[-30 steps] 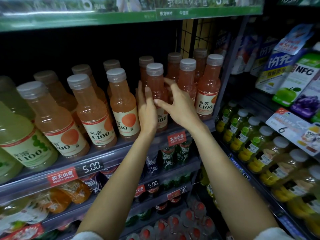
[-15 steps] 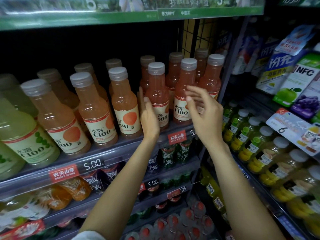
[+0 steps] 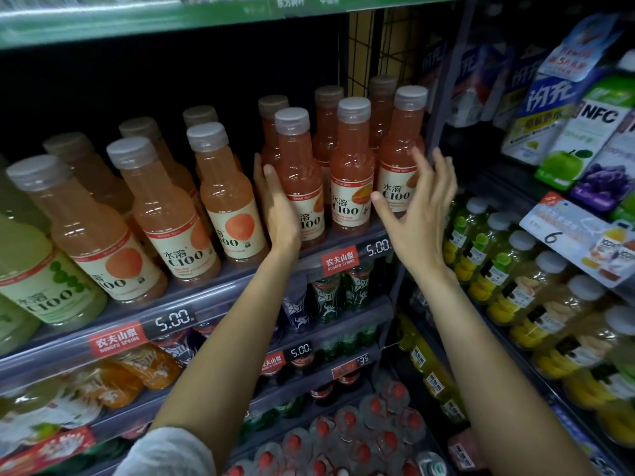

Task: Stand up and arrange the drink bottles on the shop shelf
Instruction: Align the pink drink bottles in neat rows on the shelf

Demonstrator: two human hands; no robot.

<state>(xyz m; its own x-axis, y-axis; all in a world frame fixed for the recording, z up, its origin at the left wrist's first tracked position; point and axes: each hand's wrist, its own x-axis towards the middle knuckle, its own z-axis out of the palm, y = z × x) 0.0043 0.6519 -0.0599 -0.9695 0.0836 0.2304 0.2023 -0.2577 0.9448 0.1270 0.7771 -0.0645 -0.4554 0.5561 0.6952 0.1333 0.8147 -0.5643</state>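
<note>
Since a second ago the right hand has left the middle pink bottle and now reaches, fingers spread, toward the end bottle at the shelf's right edge, while the left hand rests flat against an upright neighbour; most bottles already stand in rows.

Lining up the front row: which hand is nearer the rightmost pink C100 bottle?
Right. The right hand spreads open just in front of that bottle; the left hand rests against a bottle two places left.
</note>
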